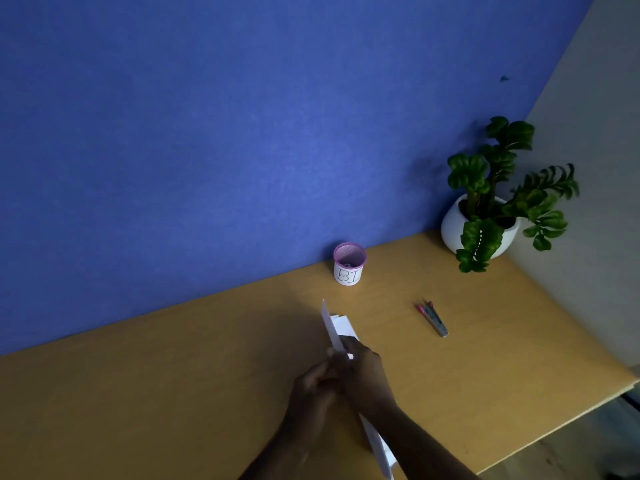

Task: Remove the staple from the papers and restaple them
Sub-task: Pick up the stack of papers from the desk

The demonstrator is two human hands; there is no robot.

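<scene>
A thin stack of white papers (335, 325) stands nearly on edge above the wooden table, its far end pointing towards the wall. Both hands meet at its middle: my left hand (313, 389) grips it from the left and my right hand (367, 374) from the right. The near end of the papers shows below my right wrist. The staple is too small to see. A small metal tool with red tips (433, 318), perhaps the staple remover or stapler, lies on the table to the right of the papers, untouched.
A pink mesh cup with a white label (349, 265) stands against the blue wall. A green plant in a white pot (479, 225) sits in the far right corner. The wooden table's (173, 393) right edge drops off beside a grey wall.
</scene>
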